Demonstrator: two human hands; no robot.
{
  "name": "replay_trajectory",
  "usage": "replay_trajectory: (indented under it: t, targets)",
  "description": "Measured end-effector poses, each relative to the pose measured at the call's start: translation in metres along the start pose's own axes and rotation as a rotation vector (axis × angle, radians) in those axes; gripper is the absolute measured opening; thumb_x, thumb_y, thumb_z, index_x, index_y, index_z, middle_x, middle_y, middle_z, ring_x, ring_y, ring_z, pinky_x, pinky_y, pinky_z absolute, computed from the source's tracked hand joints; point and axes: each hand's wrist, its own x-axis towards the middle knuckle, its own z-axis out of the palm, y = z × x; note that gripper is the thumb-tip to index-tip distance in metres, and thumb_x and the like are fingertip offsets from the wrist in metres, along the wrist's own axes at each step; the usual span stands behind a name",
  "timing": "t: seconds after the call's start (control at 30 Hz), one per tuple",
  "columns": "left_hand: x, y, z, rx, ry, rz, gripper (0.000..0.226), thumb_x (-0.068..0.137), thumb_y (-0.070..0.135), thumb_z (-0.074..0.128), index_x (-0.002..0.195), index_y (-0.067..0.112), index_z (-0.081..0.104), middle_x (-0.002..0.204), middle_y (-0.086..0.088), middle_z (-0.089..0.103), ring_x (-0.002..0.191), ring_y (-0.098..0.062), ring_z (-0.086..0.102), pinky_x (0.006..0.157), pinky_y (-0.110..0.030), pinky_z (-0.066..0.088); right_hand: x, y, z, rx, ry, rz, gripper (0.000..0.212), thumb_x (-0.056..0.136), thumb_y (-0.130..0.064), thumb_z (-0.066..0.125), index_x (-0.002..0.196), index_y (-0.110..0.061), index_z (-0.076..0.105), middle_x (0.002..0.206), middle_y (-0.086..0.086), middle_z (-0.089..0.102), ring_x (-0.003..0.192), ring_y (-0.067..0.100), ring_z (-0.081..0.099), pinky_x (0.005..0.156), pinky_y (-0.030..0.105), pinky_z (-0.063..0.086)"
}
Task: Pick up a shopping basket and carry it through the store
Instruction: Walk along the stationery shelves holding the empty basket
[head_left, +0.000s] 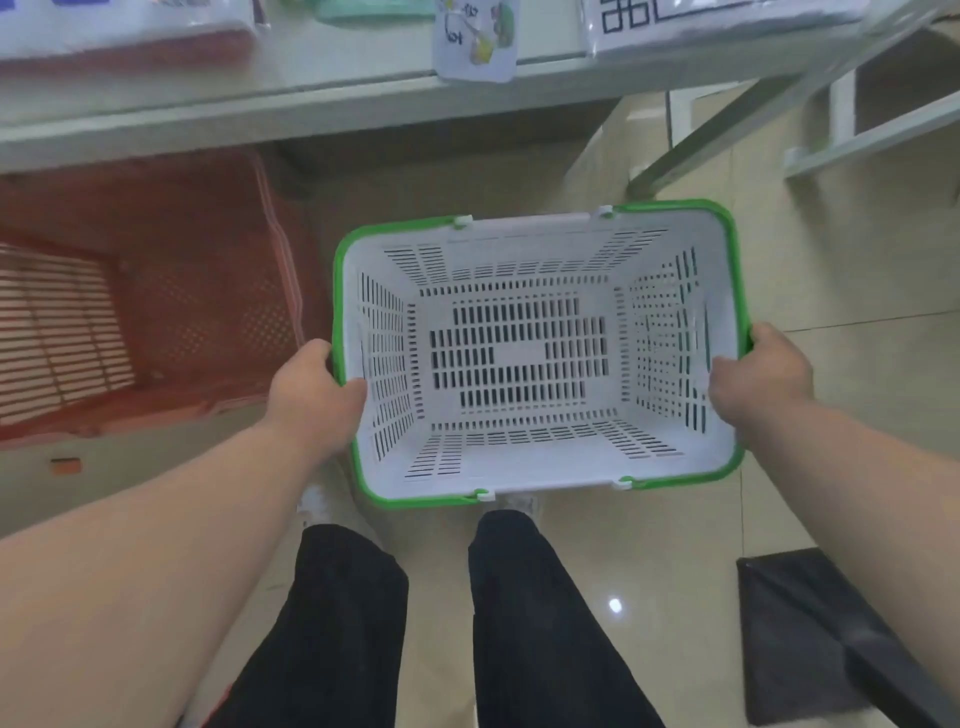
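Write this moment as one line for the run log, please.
basket: empty, lifted | left hand: grips left rim | right hand: grips right rim | red crate: at left

Even, soft indoor light, fairly bright. Small glare spot on floor tiles (615, 605) below the grips. Shelf (260, 104) above them motion-blurred. Wide-angle bending at edges. Shadows faint.

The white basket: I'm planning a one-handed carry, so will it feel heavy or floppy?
Probably light: the white basket is empty and its walls are slotted. Likely stiff, since it keeps its shape held only at the ends by the left hand and right hand.
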Motion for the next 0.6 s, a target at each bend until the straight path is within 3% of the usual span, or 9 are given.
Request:
replay_trajectory:
  t: [0.27,0.37,0.43,0.5,0.6]
  targets:
    - [0.025,-0.024,0.038,0.037,0.007,0.056,0.020,0.098,0.013,0.068,0.117,0.007,0.062,0.100,-0.004,0.060,0.091,-0.027,0.054,0.079,-0.033,0.040,0.018,0.017,0.043,-0.039,-0.007,0.036,0.016,0.093,-0.006,0.052,0.106,-0.012,0.058,0.102,0.012,0.061,0.086,0.033,0.056,0.074,0.032,0.044]
    - [0.025,-0.029,0.047,0.040,0.056,0.090,0.010,0.097,0.014,0.065,0.105,0.014,0.059,0.087,0.003,0.057,0.086,-0.027,0.055,0.074,-0.033,0.041,0.025,0.020,0.052,-0.105,0.018,0.021,0.021,0.093,-0.009,0.054,0.113,-0.007,0.060,0.122,0.019,0.055,0.089,0.033,0.051,0.084,0.035,0.047]
    - [0.025,-0.034,0.053,0.071,0.133,0.112,0.011,0.095,0.018,0.067,0.099,0.014,0.057,0.099,-0.008,0.060,0.085,-0.029,0.054,0.076,-0.036,0.045,0.027,0.020,0.059,-0.114,0.023,0.026,0.025,0.094,-0.010,0.054,0.118,-0.003,0.057,0.129,0.021,0.050,0.094,0.035,0.052,0.090,0.036,0.045]
    - [0.026,-0.037,0.055,0.092,0.177,0.108,0.024,0.093,0.021,0.070,0.111,0.009,0.062,0.115,-0.017,0.057,0.087,-0.028,0.049,0.082,-0.037,0.047,0.027,0.021,0.065,-0.088,0.024,0.035,0.024,0.094,-0.010,0.053,0.118,-0.004,0.052,0.124,0.019,0.054,0.098,0.036,0.055,0.086,0.036,0.045]
    - [0.032,-0.038,0.057,0.060,0.076,0.044,0.043,0.094,0.020,0.072,0.130,0.006,0.055,0.104,-0.011,0.063,0.092,-0.032,0.059,0.076,-0.035,0.044,0.026,0.020,0.074,0.028,-0.007,0.066,0.044,0.097,-0.013,0.055,0.138,-0.013,0.040,0.113,0.008,0.055,0.095,0.030,0.053,0.083,0.036,0.045]
